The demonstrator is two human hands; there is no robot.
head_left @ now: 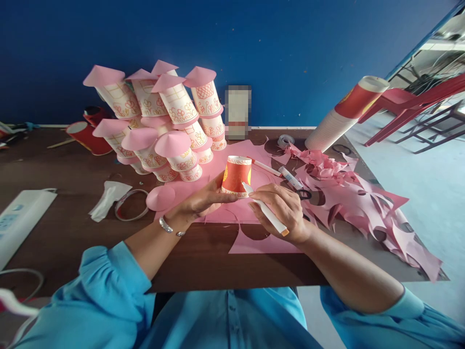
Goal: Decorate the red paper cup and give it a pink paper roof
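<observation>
A red paper cup [236, 175] with yellow patterns and white, drawn-on bands at both ends is gripped by my left hand [208, 198], which wraps its left side and lower edge. My right hand [281, 208] is closed around a white marker [269, 217] with an orange end. The marker's tip meets or nearly meets the cup's lower right side. Under both hands lie pink paper sheets [254, 148] with rounded cut-outs. A second marker [267, 167], white and red, and a glue stick [290, 178] lie just beyond my right hand.
Paper-cup towers with pink cone roofs [172, 144] stand at the back left. A tall cup stack [329, 126] leans at the right, behind pink scraps [337, 184]. Tape rolls [131, 204], a power strip [27, 220] and a red cup [90, 138] lie on the left.
</observation>
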